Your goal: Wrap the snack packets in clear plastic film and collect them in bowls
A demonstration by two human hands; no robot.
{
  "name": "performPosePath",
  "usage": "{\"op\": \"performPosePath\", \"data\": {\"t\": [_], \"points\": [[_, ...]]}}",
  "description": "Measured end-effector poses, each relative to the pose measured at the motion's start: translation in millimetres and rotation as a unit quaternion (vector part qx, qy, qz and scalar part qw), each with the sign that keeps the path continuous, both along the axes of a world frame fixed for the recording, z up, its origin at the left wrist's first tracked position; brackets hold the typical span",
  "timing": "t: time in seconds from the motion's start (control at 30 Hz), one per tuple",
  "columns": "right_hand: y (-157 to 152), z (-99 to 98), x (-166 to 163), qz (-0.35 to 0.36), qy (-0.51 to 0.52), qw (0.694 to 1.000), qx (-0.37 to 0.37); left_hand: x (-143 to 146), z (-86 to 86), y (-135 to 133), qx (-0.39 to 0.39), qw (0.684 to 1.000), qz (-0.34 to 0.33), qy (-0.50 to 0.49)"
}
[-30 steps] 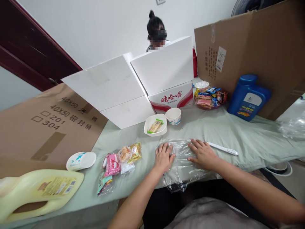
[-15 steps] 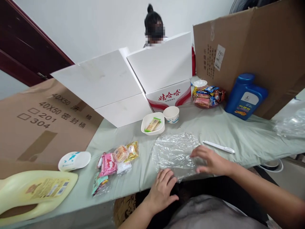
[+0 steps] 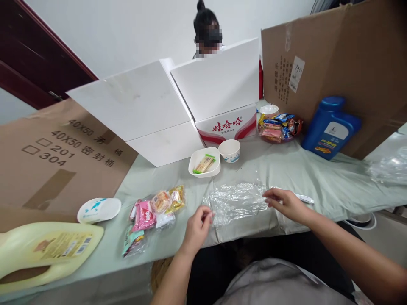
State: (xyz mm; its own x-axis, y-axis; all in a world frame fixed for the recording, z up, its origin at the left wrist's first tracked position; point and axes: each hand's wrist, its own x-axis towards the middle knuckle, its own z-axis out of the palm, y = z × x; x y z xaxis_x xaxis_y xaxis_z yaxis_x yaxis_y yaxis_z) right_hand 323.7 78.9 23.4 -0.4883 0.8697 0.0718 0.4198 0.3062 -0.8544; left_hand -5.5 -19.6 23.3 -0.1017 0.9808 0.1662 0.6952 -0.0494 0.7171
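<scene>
Two bare hands, the left hand [image 3: 196,228] and right hand [image 3: 288,206], flank a thin, clear, crinkled plastic sheet [image 3: 238,199].
It lies near the front edge of the pale green tablecloth [image 3: 337,182], nearer than a white, rounded-square bowl [image 3: 204,174]. Left thumb and fingertips are bunched together at its left edge; right fingers curl at its right edge. Whether either hand pinches it, I cannot tell.

“40X50”, “201” and “304” on the left cardboard box [image 3: 60,165]; red “娃哈哈” on the white carton [image 3: 229,127].
</scene>
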Motion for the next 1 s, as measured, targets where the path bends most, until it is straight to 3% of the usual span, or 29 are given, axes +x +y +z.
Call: {"op": "performPosePath", "data": {"t": [0.1,0.23,0.33,0.47,0.67,0.77,0.87,0.93,1.0], "points": [[32,-9.6,-24,-0.081,0.013,0.996,-0.043,-6,-9.7,37,0.008,0.995,0.100,-0.017],[53,-22.0,-47,-0.158,-0.089,0.983,0.004,-8,-32.6,61,0.026,0.982,0.182,-0.047],[51,-32.0,-54,-0.161,-0.149,0.973,0.073,-6,-43.5,61,0.050,0.973,0.225,-0.028],[43,-44.2,-56,-0.161,-0.164,0.961,0.155,-3,-44.9,57,0.070,0.962,0.262,0.017],[36,-43.2,-60,-0.138,-0.285,0.927,0.203,-2,-36.6,58,-0.035,0.948,0.292,0.124],[34,-38.7,-62,-0.116,-0.340,0.914,0.189,2,-28.6,57,-0.037,0.936,0.288,0.198],[34,-37.5,-64,-0.112,-0.349,0.912,0.185,12,-18.8,52,0.053,0.925,0.253,0.277],[34,-38.5,-64,-0.108,-0.348,0.913,0.183,22,-14.8,49,0.089,0.940,0.145,0.295],[34,-39.3,-64,-0.104,-0.345,0.915,0.179,31,-15.0,47,0.080,0.952,-0.009,0.296]]}}
